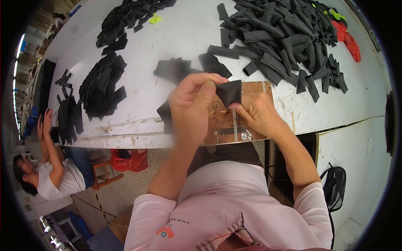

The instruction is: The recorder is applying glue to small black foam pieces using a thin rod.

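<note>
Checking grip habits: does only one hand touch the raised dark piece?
No, the left hand pinches the raised dark piece at its left end, and the right hand touches its lower edge.

The folded fabric piece (230, 93) is dark grey, the rectangular board (222, 119) brown, the far-right plastic bag (352, 47) red, and the near shirt collar (221, 237) plaid.

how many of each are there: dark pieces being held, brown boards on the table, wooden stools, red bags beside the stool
Dark piece being held: 1
Brown board on the table: 1
Wooden stool: 1
Red bag beside the stool: 1
Total: 4
</note>
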The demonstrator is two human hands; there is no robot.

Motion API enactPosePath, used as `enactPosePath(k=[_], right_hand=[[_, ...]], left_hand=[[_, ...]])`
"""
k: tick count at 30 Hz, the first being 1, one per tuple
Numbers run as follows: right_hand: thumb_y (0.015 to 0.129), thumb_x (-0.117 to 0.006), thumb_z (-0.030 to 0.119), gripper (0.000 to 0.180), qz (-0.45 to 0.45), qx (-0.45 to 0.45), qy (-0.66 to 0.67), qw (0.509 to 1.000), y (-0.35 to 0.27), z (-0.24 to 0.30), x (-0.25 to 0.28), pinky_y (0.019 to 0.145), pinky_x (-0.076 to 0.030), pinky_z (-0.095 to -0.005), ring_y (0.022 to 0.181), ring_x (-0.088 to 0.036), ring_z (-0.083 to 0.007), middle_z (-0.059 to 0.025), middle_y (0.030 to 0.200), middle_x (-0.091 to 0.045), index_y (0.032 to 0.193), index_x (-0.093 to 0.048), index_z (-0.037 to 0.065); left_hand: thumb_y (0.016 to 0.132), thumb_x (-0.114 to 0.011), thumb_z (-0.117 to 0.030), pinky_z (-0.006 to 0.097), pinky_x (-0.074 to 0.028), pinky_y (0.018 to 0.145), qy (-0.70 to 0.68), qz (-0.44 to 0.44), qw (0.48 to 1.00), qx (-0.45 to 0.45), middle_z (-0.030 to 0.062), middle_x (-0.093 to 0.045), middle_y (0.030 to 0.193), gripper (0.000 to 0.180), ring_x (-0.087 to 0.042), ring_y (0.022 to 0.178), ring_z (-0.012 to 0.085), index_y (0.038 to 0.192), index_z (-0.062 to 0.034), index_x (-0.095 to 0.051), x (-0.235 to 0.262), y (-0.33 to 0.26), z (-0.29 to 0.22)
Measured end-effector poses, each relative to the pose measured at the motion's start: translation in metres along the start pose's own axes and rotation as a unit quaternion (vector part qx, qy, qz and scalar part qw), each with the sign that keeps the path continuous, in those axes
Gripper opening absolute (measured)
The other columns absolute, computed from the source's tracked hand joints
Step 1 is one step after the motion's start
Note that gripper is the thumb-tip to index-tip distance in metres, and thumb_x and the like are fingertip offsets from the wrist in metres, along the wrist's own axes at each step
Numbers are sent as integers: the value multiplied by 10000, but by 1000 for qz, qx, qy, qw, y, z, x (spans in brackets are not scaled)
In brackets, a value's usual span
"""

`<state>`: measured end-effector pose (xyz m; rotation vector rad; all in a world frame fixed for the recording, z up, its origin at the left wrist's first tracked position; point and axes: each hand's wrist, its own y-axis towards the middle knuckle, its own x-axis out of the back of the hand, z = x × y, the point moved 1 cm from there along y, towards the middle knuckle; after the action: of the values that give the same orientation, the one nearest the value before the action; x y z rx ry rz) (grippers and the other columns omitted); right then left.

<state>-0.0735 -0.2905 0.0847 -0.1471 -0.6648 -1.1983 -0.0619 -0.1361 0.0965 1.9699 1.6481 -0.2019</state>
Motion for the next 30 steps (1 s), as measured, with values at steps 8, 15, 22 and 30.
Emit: enactPosePath(k=[8, 15, 22, 30], right_hand=[[868, -386, 414, 465, -183, -24, 336, 924, 51, 10, 76, 540, -373, -221, 542, -434, -80, -1, 573, -455, 821, -581, -5], [862, -440, 321, 334, -143, -164, 221, 951, -24, -2, -7, 469, -304, -190, 488, -396, -47, 12, 518, -452, 760, -582, 36], [815, -525, 147, 204, -2, -132, 123, 984, -31, 12, -57, 501, -400, -272, 522, -509, -153, -98, 580, -530, 733, -551, -38], [826, -526, 225, 254, -26, -116, 133, 984, 9, 7, -97, 529, -401, -247, 561, -496, -114, -58, 611, -538, 861, -539, -26]], left_hand=[[754, -573, -88, 303, -406, 773, 496, -190, 847, 13, 124, -577, 893, 229, -531, 836, 218, 953, 20, -536, 105, -12, 26], [672, -634, -107, 341, -387, 689, 721, -69, 678, 127, 140, -558, 819, 264, -483, 781, 273, 895, 5, -548, 165, -30, 45], [692, -617, -41, 259, -438, 613, 421, -213, 880, 53, 100, -582, 699, 153, -557, 648, 170, 812, 33, -558, 149, -41, 18], [732, -598, -24, 219, -424, 679, 269, -292, 917, 24, 75, -581, 793, 169, -539, 748, 122, 882, 49, -574, 140, -52, 10]])
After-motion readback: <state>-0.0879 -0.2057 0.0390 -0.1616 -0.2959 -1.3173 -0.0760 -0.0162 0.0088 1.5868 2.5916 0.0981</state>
